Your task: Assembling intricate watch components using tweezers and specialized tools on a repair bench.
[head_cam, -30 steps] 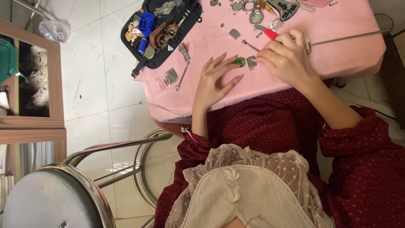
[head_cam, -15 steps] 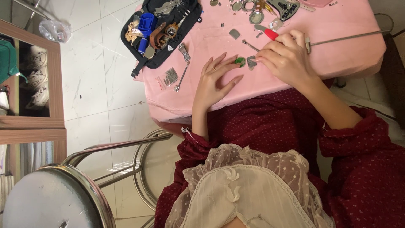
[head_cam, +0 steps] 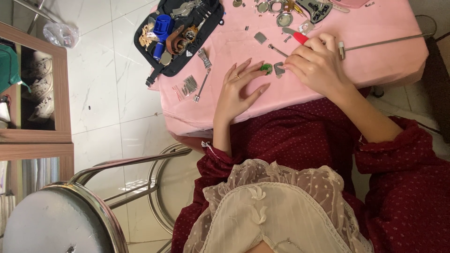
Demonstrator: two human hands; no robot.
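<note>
On the pink tabletop (head_cam: 375,28), the left hand (head_cam: 240,91) lies flat with fingers spread, its fingertips touching a small green piece (head_cam: 266,69). Just beside it, the right hand (head_cam: 316,63) is curled around a red-handled tool (head_cam: 300,38), its fingertips by a small grey metal part (head_cam: 279,69). A black tool pouch (head_cam: 180,35) lies well apart, near the tabletop's edge.

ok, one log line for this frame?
left hand: flat on pink table, fingertips at green part | right hand: holds red-handled tool | tool pouch: open, far left
</note>
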